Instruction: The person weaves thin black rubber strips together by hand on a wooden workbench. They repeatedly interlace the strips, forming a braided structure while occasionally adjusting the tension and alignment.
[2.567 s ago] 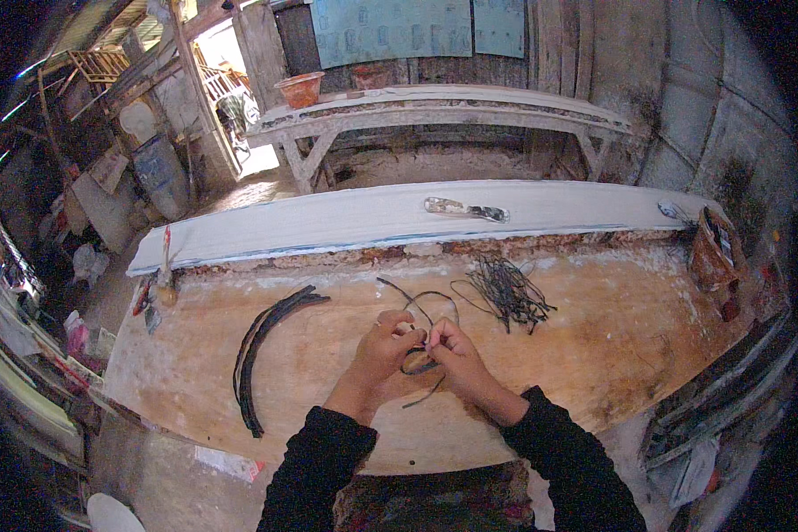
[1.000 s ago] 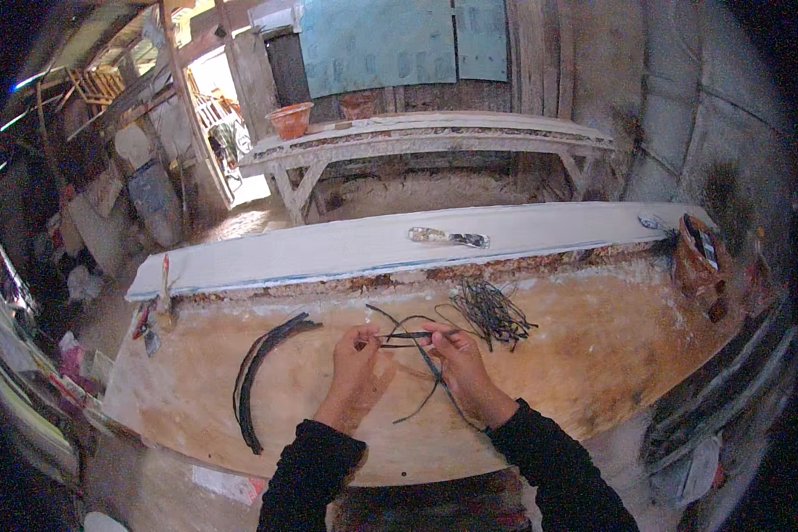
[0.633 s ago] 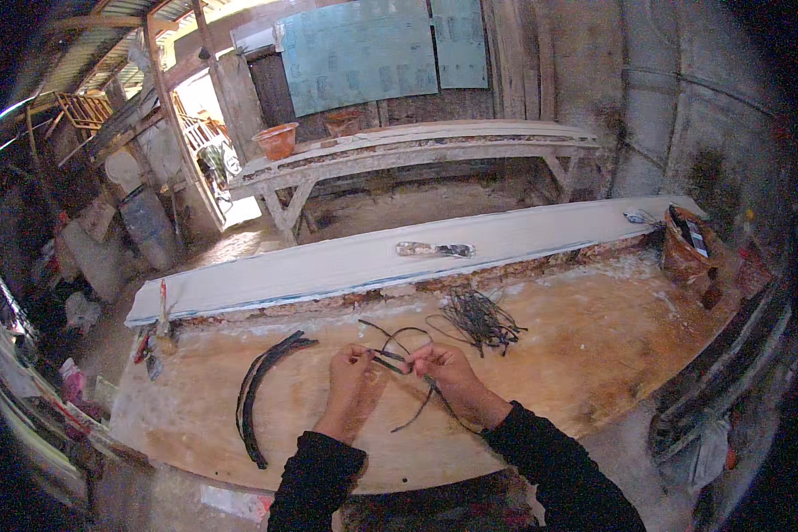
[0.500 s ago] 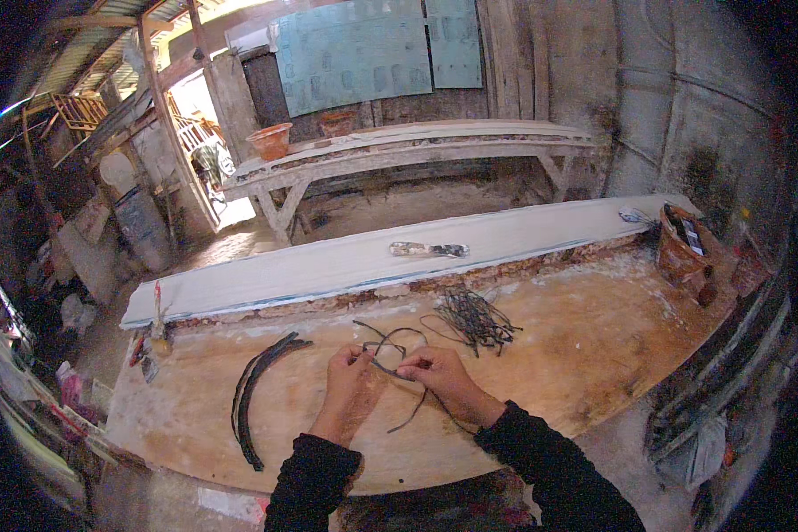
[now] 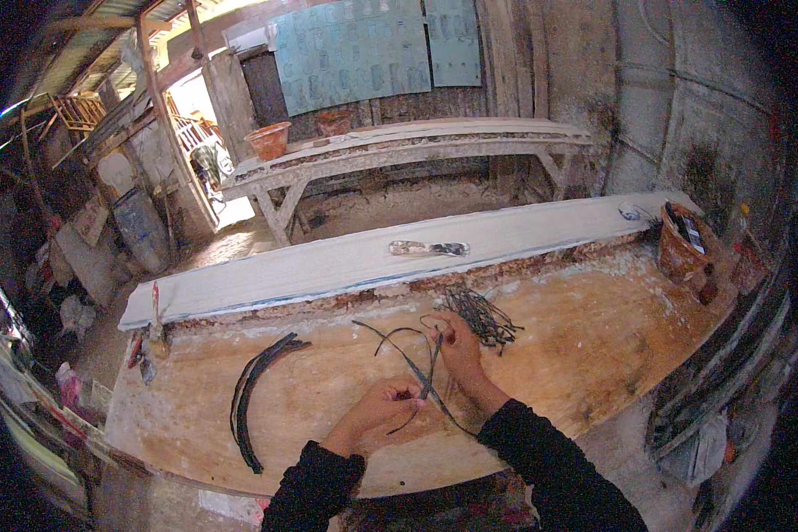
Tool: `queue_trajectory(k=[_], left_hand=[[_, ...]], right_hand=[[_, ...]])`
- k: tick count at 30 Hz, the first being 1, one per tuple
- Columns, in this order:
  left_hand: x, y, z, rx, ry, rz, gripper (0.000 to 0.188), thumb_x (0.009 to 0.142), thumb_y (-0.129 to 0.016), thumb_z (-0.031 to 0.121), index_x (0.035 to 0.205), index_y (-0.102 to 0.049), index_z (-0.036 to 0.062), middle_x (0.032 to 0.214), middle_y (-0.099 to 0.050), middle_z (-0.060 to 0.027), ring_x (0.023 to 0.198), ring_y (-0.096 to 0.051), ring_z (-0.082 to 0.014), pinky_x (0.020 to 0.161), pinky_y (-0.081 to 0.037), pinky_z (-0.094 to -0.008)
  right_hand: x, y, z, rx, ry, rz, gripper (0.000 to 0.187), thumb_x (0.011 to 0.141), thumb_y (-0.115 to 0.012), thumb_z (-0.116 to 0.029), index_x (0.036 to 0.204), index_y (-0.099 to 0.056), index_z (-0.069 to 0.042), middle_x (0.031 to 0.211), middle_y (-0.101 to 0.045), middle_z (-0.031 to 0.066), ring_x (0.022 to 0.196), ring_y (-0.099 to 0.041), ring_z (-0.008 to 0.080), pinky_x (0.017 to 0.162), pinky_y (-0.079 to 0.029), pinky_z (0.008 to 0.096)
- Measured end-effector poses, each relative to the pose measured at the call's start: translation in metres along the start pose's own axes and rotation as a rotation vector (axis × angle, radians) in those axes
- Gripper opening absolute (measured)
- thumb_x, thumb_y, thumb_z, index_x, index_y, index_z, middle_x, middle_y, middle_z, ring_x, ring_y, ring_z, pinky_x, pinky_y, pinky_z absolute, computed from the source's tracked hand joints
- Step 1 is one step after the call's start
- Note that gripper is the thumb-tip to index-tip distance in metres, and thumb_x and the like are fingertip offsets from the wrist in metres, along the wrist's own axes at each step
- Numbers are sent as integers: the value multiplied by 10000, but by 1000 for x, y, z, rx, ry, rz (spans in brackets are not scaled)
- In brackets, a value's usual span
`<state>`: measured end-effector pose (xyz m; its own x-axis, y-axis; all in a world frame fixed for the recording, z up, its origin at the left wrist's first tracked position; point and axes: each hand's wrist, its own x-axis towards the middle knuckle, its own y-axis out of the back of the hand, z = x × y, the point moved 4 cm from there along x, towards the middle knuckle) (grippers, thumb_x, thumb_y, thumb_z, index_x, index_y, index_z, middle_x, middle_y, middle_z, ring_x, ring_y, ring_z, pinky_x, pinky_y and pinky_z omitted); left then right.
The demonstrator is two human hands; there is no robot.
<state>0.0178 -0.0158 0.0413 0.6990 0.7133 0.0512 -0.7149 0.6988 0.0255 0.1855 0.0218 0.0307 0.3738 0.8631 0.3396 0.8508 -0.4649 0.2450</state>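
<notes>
Since half a second ago, your right hand [image 5: 455, 346] has shifted away from you and your left hand [image 5: 386, 408] has dropped toward the near edge, so the dark strip [image 5: 431, 368] that lay sideways between them now runs steeply from one to the other. You pinch its far end between right thumb and fingertips, and its near part between left thumb and forefinger; how the other left fingers are curled, you cannot tell. The strip is above the middle of your wooden tabletop [image 5: 550, 355].

Around your hands, loose dark strands [image 5: 444, 410] cross and loop, one trailing toward your right sleeve. Just beyond your right hand sits a tangled pile of black cords [image 5: 486, 317], partly behind your fingers. Well to your left lies a curved bundle of dark strips [image 5: 242, 403].

Behind the work runs a raised white ledge [image 5: 328, 270] bearing a flat, speckled tool [image 5: 429, 249]. At its left end stands a brush [image 5: 157, 332] with a red-tipped handle; at its right, a stained orange-brown bucket [image 5: 680, 253] with dark things inside. Farther off, orange pots [image 5: 269, 142] rest on a whitish bench [image 5: 399, 146].
</notes>
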Motion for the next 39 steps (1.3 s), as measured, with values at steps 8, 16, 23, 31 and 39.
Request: queue_trajectory(k=[8,16,23,31,39], left_hand=[[9,58,-12,210,-21,529,124,763,-637,66,707,-527,60,627,-465,51,587,-435,-57,502,-359,-234],[8,115,-48,-120,-73,883,75,747,-652,67,762,-580,51,678,-527,-15,578,-486,-100,517,-398,-248],[2,100,-41,-349,38,839,68,743,-648,56,763,-584,44,680,-523,-20,548,-511,-120,461,-396,-243],[11,99,-49,-176,32,696,46,815,-548,74,818,-504,60,687,-504,-30,545,-498,-143,444,-451,-302],[6,43,-5,-109,90,360,56,796,-585,59,803,-532,41,724,-557,-60,569,-539,-144,440,-412,-255]], right_hand=[[2,1,23,-49,184,73,153,696,-638,4,828,-659,-70,827,-480,43,711,-495,162,625,-408,266],[-32,-22,-22,102,161,-485,151,734,-663,-115,858,-627,-36,955,-506,88,905,-516,209,750,-452,314],[-81,-56,-32,352,179,-972,247,850,-570,-236,954,-610,-16,1054,-522,99,1022,-491,214,856,-413,313],[-66,-40,-41,238,187,-924,181,794,-647,-178,851,-624,-8,892,-572,46,833,-535,138,726,-431,268],[-31,-8,-25,162,-15,-358,61,779,-615,-36,763,-562,-59,720,-526,-11,729,-494,73,646,-399,217]])
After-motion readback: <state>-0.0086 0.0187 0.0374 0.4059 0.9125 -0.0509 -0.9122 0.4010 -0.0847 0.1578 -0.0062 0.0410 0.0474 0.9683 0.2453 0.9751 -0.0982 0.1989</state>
